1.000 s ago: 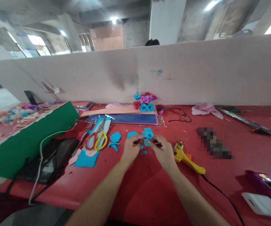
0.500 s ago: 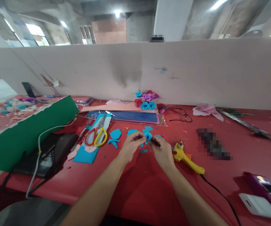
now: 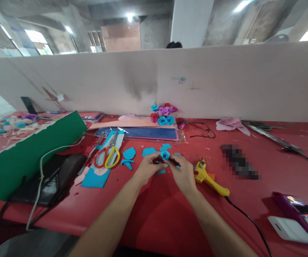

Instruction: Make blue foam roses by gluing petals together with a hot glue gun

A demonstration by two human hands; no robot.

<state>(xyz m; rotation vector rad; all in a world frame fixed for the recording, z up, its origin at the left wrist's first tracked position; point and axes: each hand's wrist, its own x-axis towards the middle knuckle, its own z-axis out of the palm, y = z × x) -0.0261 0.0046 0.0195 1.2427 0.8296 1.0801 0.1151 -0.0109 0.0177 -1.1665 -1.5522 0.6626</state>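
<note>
A small blue paper rose (image 3: 165,155) is held up between both hands, over the red table (image 3: 148,214). My left hand (image 3: 149,167) grips it from the left with thumb and fingers. From the right, my right hand (image 3: 181,172) pinches the flower's lower part, and its fingertips partly hide the base. Cut blue petals (image 3: 149,151) lie just behind the hands, and a single blue petal (image 3: 129,153) with curled scraps (image 3: 127,164) is to the left. A yellow glue gun (image 3: 210,180) rests right of my right hand.
Scissors (image 3: 107,157) with red and yellow handles lie on blue sheets (image 3: 95,178). Finished paper roses (image 3: 164,114) stand at the back by the white partition (image 3: 103,82). Glasses (image 3: 202,130) and a purple device (image 3: 301,214) are on the right; a black bag (image 3: 70,162) is left.
The blue rose has turned so its spiral top faces more upward, and the fingers have shifted around its base. The whole view has slid slightly.
</note>
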